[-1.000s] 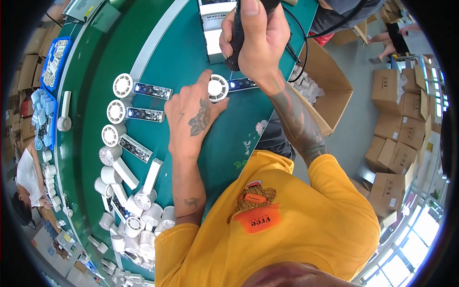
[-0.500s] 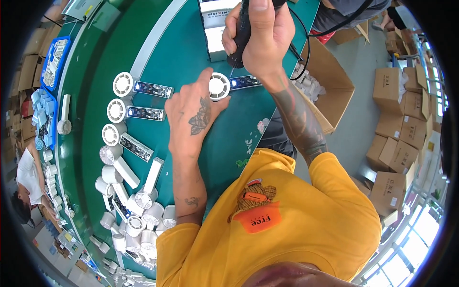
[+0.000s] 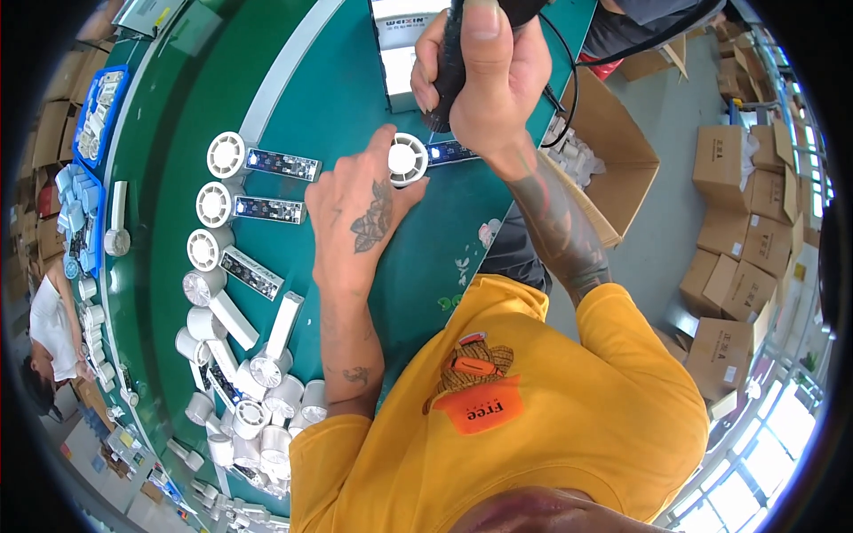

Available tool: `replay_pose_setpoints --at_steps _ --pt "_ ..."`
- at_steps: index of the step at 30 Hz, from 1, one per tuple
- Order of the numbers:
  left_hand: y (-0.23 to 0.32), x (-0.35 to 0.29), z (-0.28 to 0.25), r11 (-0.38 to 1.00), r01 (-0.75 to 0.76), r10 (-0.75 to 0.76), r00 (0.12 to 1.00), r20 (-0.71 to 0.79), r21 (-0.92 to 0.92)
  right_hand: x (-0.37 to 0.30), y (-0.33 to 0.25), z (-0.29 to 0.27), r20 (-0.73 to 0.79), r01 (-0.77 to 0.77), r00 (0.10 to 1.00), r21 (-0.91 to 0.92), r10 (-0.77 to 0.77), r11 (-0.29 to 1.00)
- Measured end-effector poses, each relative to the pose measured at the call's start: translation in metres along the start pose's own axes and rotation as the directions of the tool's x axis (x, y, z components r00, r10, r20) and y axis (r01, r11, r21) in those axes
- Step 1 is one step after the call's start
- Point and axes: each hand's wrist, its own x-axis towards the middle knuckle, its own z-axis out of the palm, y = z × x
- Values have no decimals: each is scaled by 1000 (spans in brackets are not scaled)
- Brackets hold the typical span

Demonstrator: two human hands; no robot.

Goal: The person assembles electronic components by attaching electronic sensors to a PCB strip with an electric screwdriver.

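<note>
My left hand (image 3: 360, 200) is closed around the round white head of a small handheld fan (image 3: 407, 160), thumb and fingers on its rim. The fan lies on the green table, its opened handle pointing right with a lit circuit board (image 3: 451, 152) showing. Above that handle, my right hand (image 3: 499, 84) wraps round a black corded electric screwdriver (image 3: 448, 84), held upright. Its tip points down by the board; whether it touches cannot be made out. Left of my left hand lie two more fans (image 3: 271, 210) with bare boards, and another fan (image 3: 253, 272) below them.
A pile of white fans (image 3: 267, 426) is at the lower left. A white-and-black box (image 3: 402, 80) stands behind the fan. Right of the table edge is an open carton (image 3: 613, 169) with white pieces. Blue trays (image 3: 99, 115) and a person in white (image 3: 55, 329) are far left.
My right hand and the screwdriver have come slightly lower, toward the board. The left hand keeps its hold on the fan. At the far left, the person in white has shifted a little.
</note>
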Motion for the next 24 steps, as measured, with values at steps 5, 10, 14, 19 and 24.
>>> replay_pose_setpoints --at_steps 5,10,14,19,24 --pt "1 1 -2 1000 -24 24 1000 15 0 -9 4 -2 28 6 1000 -17 -6 1000" --pt "2 1 -3 1000 -16 15 1000 24 26 -11 3 -1 30 41 999 -45 -40 998" --pt "1 1 -2 999 -11 9 999 39 33 -9 6 -5 136 -49 990 58 41 997" --pt "-5 1 2 999 -37 37 999 -4 14 -11 0 -3 150 -33 988 63 24 997" --pt "-2 1 0 1000 -15 15 1000 2 0 -17 0 -8 111 -54 992 13 53 998"
